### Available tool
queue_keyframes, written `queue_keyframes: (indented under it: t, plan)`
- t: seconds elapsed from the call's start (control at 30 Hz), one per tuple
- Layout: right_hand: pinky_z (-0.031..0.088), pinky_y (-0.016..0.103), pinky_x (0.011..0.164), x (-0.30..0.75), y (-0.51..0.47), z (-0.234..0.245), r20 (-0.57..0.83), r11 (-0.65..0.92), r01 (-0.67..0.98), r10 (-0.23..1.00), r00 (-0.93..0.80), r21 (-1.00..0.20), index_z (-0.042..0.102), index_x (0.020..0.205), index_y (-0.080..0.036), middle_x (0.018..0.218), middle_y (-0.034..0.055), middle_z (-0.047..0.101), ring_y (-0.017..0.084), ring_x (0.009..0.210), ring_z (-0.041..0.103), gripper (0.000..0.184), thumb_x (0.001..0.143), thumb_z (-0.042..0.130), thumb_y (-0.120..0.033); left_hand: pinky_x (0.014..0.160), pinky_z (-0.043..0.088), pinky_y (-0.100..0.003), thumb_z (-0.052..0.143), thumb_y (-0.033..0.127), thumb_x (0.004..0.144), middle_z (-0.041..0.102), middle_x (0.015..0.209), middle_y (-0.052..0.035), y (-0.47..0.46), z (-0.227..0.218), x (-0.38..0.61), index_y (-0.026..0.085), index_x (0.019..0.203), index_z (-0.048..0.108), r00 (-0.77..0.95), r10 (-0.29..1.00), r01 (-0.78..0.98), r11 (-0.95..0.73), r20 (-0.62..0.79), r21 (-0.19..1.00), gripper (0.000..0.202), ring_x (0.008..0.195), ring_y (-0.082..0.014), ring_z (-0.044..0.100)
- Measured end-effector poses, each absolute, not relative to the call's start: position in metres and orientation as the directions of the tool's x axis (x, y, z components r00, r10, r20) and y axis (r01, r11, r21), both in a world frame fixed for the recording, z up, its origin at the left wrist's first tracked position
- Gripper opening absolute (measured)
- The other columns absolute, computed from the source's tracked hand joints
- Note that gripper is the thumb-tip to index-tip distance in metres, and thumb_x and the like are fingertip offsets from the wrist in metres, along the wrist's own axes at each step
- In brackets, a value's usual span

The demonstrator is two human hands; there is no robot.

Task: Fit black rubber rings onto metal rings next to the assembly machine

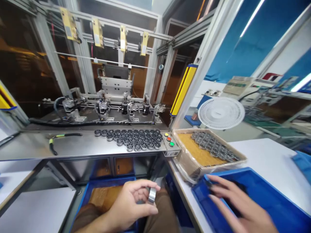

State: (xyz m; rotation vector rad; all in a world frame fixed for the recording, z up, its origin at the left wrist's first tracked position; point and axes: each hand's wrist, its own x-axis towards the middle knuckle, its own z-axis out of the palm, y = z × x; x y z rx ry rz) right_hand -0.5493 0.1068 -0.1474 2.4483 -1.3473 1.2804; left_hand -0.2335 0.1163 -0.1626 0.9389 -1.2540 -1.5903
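My left hand (128,205) is in front of my lap, with its thumb and fingers pinching a shiny metal ring (152,195). To the right, my right hand (243,204) reaches over a blue plastic bin (272,191). A small dark part (208,182) shows at its fingertips; blur hides what kind it is. Dark shapes lie inside the bin, partly covered by this hand. Beyond my hands, many round dark-grey slotted parts (136,137) stand in packed rows on the metal bench (80,147).
Pliers (54,142) lie on the bench's left. Yellow, red and green buttons (169,139) sit at its right corner, beside a carton (187,149) holding more grey parts. A white fan (221,112) stands behind. Fixtures (103,108) and a yellow light-curtain post (184,90) border the machine.
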Motion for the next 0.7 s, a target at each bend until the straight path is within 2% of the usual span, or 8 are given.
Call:
queue_keyframes:
  t: [0.07,0.13,0.2,0.27,0.37,0.47,0.6,0.7]
  plan:
    - [0.05,0.023,0.096,-0.512,0.113,-0.145,0.767,-0.793,-0.587,-0.477,0.43,-0.165,0.059,0.104,-0.016,0.12,0.0115,0.059,0.017,0.111,0.059,0.022,0.083,0.059,-0.011,0.074,0.05,-0.025,0.085,0.015,0.06,0.069,0.102,-0.0128,0.115,-0.16,-0.249,0.011,0.108,0.065,-0.354,-0.935,0.187,-0.107,-0.035,0.977,0.052,0.078,-0.013,0.063]
    - [0.051,0.024,0.095,-0.479,0.118,-0.146,0.771,-0.876,-0.44,-0.415,0.483,-0.196,0.057,0.108,-0.012,0.119,0.0148,0.058,0.017,0.113,0.058,0.027,0.082,0.057,-0.005,0.074,0.049,-0.024,0.085,0.015,0.059,0.069,0.101,-0.0119,0.116,-0.16,-0.259,0.012,0.107,0.064,-0.372,-0.928,0.235,-0.109,-0.014,0.966,0.053,0.081,-0.014,0.064]
    - [0.054,0.028,0.09,-0.46,0.122,-0.15,0.791,-0.894,-0.358,-0.418,0.446,-0.271,0.056,0.105,-0.013,0.115,0.0156,0.06,0.019,0.109,0.059,0.022,0.084,0.056,-0.006,0.074,0.049,-0.025,0.086,0.014,0.057,0.07,0.096,-0.01,0.118,-0.162,-0.263,0.013,0.104,0.063,-0.393,-0.92,0.288,-0.105,0.018,0.952,0.053,0.081,-0.0149,0.064]
    - [0.057,0.032,0.083,-0.455,0.125,-0.154,0.799,-0.886,-0.345,-0.44,0.409,-0.311,0.057,0.103,-0.015,0.111,0.0159,0.062,0.022,0.104,0.062,0.017,0.085,0.058,-0.014,0.076,0.049,-0.024,0.086,0.013,0.057,0.071,0.092,-0.0083,0.119,-0.166,-0.265,0.014,0.104,0.063,-0.406,-0.913,0.323,-0.096,0.046,0.942,0.053,0.083,-0.0151,0.065]
    - [0.058,0.037,0.079,-0.463,0.128,-0.156,0.793,-0.873,-0.385,-0.452,0.408,-0.3,0.061,0.104,-0.016,0.111,0.0171,0.062,0.026,0.101,0.063,0.025,0.083,0.064,-0.028,0.076,0.047,-0.021,0.087,0.011,0.056,0.072,0.092,-0.0075,0.121,-0.173,-0.268,0.014,0.103,0.065,-0.441,-0.894,0.36,-0.091,0.084,0.928,0.052,0.084,-0.0142,0.065]
    - [0.058,0.038,0.079,-0.468,0.128,-0.156,0.787,-0.866,-0.405,-0.459,0.412,-0.293,0.062,0.108,-0.016,0.113,0.0174,0.061,0.027,0.1,0.063,0.032,0.081,0.067,-0.033,0.075,0.047,-0.019,0.084,0.007,0.059,0.072,0.094,-0.0072,0.121,-0.18,-0.273,0.016,0.106,0.066,-0.472,-0.865,0.447,-0.067,0.171,0.892,0.05,0.084,-0.0128,0.064]
    - [0.058,0.038,0.078,-0.465,0.126,-0.158,0.779,-0.862,-0.395,-0.474,0.411,-0.316,0.06,0.115,-0.017,0.11,0.0161,0.061,0.026,0.099,0.062,0.035,0.081,0.065,-0.026,0.077,0.047,-0.018,0.079,0.003,0.065,0.072,0.099,-0.0063,0.121,-0.18,-0.276,0.018,0.108,0.066,-0.462,-0.857,0.487,-0.031,0.227,0.873,0.048,0.088,-0.0122,0.065]
    - [0.057,0.036,0.081,-0.461,0.125,-0.159,0.775,-0.865,-0.346,-0.486,0.403,-0.363,0.055,0.123,-0.017,0.108,0.0142,0.061,0.023,0.101,0.06,0.041,0.083,0.059,-0.011,0.081,0.048,-0.02,0.077,0.0,0.066,0.072,0.101,-0.0059,0.121,-0.175,-0.274,0.019,0.108,0.066,-0.453,-0.866,0.459,-0.025,0.21,0.888,0.047,0.093,-0.0139,0.066]
